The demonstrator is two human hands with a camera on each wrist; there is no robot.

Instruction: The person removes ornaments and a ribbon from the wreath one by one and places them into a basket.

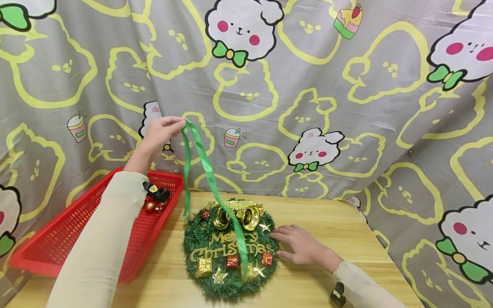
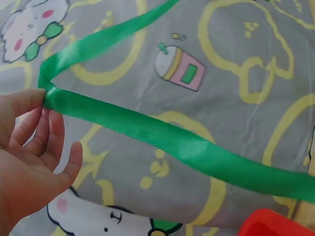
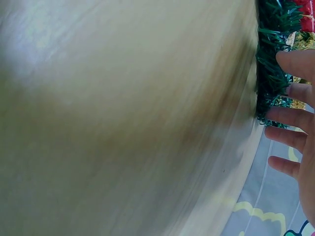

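My left hand point(image 1: 163, 130) pinches a green satin ribbon point(image 1: 206, 162) between thumb and finger, raised high at the left of the wreath. From the pinch, one end hangs short while the longer length drapes down across the wreath; in the left wrist view the ribbon point(image 2: 128, 123) folds at the fingertips. The green Christmas wreath point(image 1: 227, 291) lies flat on the table, with gold "Merry Christmas" lettering, gold bells, stars and small gift boxes. At its right edge my right hand point(image 1: 302, 246) has its fingers extended, the fingertips at the greenery point(image 3: 270, 64) in the right wrist view.
A red plastic basket point(image 1: 154, 239) stands at the left of the wooden table point(image 1: 319, 214), partly behind my left sleeve. Inside it are red ornament balls point(image 1: 150, 207) and a black item point(image 1: 159, 194). A grey cartoon-print curtain point(image 1: 246, 102) hangs behind the table.
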